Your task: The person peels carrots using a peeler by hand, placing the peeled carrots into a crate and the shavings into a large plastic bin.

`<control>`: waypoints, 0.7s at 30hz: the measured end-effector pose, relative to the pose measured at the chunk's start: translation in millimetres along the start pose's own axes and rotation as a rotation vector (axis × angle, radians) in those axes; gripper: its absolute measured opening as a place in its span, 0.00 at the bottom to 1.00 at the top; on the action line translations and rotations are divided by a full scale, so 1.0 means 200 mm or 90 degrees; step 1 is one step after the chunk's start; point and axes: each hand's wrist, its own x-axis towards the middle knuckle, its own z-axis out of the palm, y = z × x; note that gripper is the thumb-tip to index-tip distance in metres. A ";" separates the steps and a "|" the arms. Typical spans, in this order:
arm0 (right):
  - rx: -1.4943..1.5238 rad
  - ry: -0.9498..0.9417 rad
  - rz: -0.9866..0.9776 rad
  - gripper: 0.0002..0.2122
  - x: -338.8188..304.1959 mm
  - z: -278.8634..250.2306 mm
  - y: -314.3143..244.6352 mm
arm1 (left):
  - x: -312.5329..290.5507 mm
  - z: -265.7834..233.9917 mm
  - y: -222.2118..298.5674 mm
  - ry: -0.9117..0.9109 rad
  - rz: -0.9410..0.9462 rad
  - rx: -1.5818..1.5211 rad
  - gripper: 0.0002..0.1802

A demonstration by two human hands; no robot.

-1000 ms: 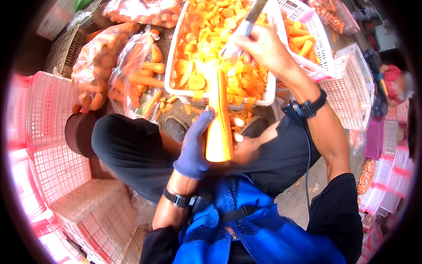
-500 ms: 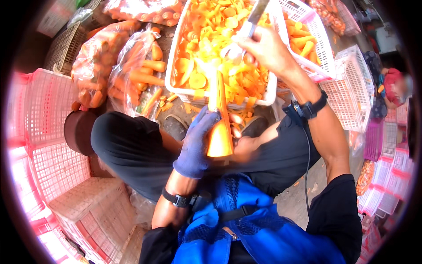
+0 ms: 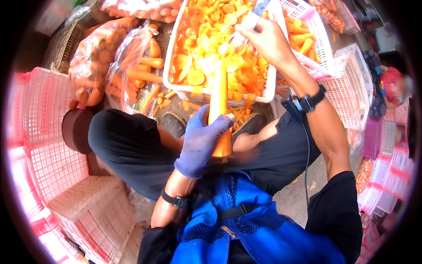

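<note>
My left hand, in a purple-blue knit glove, is closed around a long, thick carrot. The carrot points away from me over the near rim of a white crate full of orange peelings and carrot slices. My bare right hand is closed on a metal peeler, just above and right of the carrot's far end. One end of the peeler sticks out beyond my fingers; its other end, near the peelings, is blurred by glare. The peeler and the carrot look apart.
Left of the crate stand clear bags of carrots and loose carrots. A second white crate holds peeled carrots at the right. Stacked pink and white crates line the left side. Another person is at the far right.
My left hand has shifted its grip, its gloved fingers now lying across the carrot's upper side. The carrot has turned a little. My right hand has moved slightly away from me with the peeler.
</note>
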 end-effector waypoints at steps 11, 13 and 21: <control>0.196 -0.263 0.026 0.10 -0.23 0.21 -0.21 | 0.05 -0.04 -0.05 0.052 0.092 0.078 0.21; 0.032 -0.076 -0.009 0.10 -0.09 0.12 -0.04 | 0.04 -0.02 -0.05 0.072 0.085 0.117 0.23; 0.262 -0.139 0.001 0.11 -0.19 0.17 -0.18 | 0.09 -0.06 -0.11 0.170 0.154 0.366 0.24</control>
